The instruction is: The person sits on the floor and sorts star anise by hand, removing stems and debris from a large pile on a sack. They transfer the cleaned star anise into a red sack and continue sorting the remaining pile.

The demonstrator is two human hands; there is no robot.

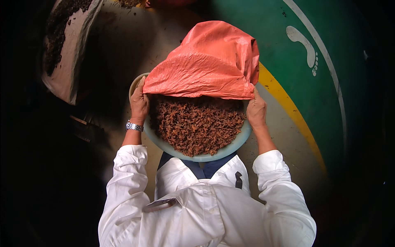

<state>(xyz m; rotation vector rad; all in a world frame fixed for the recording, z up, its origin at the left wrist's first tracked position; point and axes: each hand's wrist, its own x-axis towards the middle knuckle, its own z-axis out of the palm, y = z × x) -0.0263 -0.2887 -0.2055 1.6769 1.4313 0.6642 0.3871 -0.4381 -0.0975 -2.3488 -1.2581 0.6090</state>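
A wide pale blue-green basin rests close against my front, holding a heap of brown star anise. An orange-red woven plastic sack covers the far part of the basin, its mouth edge stretched from side to side above the spice. My left hand, below a metal wristwatch, grips the sack's left corner at the basin's rim. On the other side my right hand pinches the sack's right corner, close to the rim. The far side of the basin is mostly hidden under the sack.
At the upper left lies an open whitish sack with dark loose material on it. A yellow floor stripe curves along the right. Beyond it, the green floor bears a white footprint mark. The outer edges are dark.
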